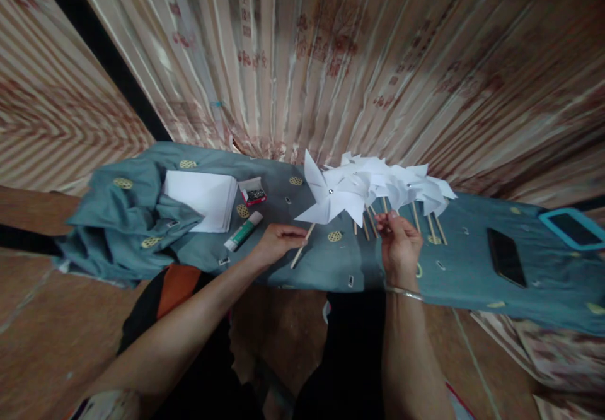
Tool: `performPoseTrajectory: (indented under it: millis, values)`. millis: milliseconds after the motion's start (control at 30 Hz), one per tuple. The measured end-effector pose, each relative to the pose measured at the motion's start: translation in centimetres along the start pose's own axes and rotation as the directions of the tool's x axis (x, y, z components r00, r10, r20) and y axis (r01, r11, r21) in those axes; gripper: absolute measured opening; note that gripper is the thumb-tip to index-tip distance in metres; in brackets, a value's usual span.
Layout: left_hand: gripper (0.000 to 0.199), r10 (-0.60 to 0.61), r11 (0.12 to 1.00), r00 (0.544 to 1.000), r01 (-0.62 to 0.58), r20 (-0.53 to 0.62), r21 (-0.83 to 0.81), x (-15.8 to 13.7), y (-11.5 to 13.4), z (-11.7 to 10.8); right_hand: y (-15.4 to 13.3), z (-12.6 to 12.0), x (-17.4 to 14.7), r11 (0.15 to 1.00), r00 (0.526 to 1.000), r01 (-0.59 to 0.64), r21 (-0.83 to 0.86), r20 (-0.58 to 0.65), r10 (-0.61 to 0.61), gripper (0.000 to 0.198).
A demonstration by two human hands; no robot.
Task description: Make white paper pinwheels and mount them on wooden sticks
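Observation:
A white paper pinwheel with a metal pin at its centre stands tilted on a thin wooden stick. My left hand pinches that stick below the blades. Right of it, several more white pinwheels lie overlapping, their sticks pointing toward me. My right hand is closed, thumb and fingertips together close to the sticks and blade tips of these pinwheels. Whatever is between its fingertips, if anything, I cannot make out.
On the blue-green cloth lie a stack of white paper, a small open box of pins and a glue stick. A dark phone and a blue-framed object are at the right. A patterned curtain hangs behind.

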State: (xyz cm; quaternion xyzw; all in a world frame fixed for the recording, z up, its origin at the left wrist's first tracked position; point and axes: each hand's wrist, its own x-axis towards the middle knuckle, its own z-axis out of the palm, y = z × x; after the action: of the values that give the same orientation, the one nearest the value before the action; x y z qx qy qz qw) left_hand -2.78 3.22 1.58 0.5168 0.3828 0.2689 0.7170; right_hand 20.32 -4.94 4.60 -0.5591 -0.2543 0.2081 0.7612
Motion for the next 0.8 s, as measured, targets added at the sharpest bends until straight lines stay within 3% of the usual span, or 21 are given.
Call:
performPoseTrajectory:
  millis: [233,800]
  values:
    - [0.021,-0.041,0.999,0.993,0.044,0.109,-0.018,-0.3,-0.2,0.2,0.6,0.1,0.5,0.996,0.997,0.000,-0.088,0.073,0.007,0.024]
    - [0.024,-0.047,0.999,0.998,0.047,0.050,-0.002,-0.2,-0.2,0.2,0.9,0.9,-0.2,0.983,0.988,-0.093,-0.155,0.106,0.110,0.031]
